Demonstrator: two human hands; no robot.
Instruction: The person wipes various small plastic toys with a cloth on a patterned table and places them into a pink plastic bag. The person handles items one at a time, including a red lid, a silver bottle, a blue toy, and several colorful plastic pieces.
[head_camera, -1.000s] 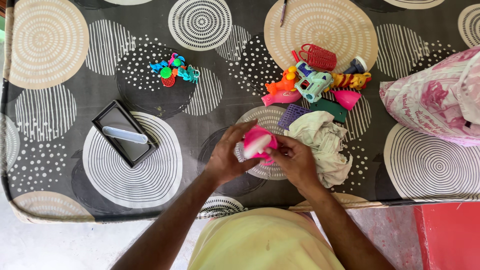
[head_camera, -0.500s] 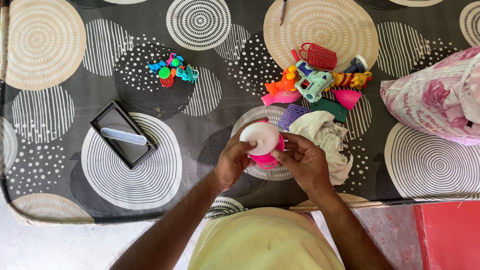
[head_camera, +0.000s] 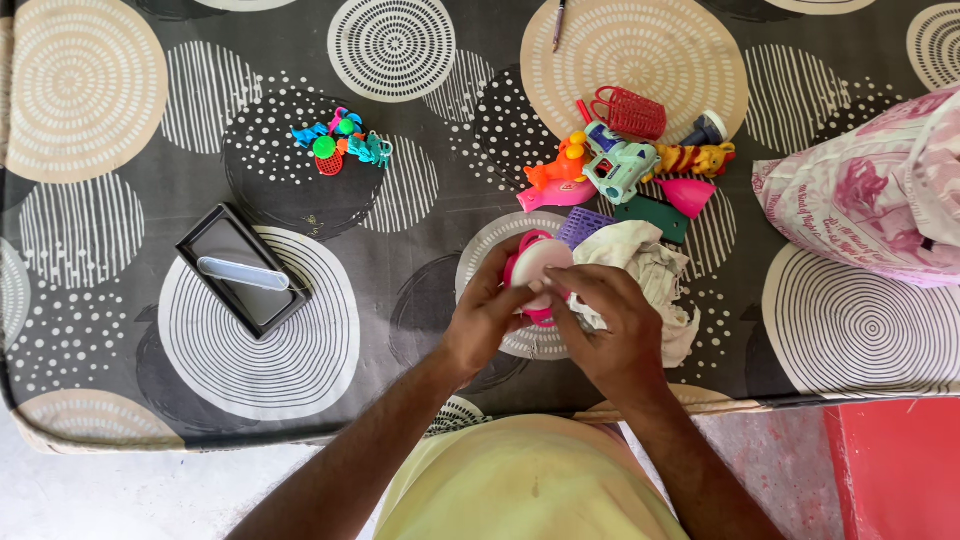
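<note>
Between the left hand (head_camera: 487, 312) and right hand (head_camera: 612, 325), both clasped around it, sits a round pink toy (head_camera: 533, 268) with a white face.

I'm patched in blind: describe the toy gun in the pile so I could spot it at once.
Start at the big beige circle printed on the cloth's upper right. At its lower edge lies a toy pile; the toy gun is in the middle, between the orange figure and the striped yellow animal. It alone is pale green.
</note>
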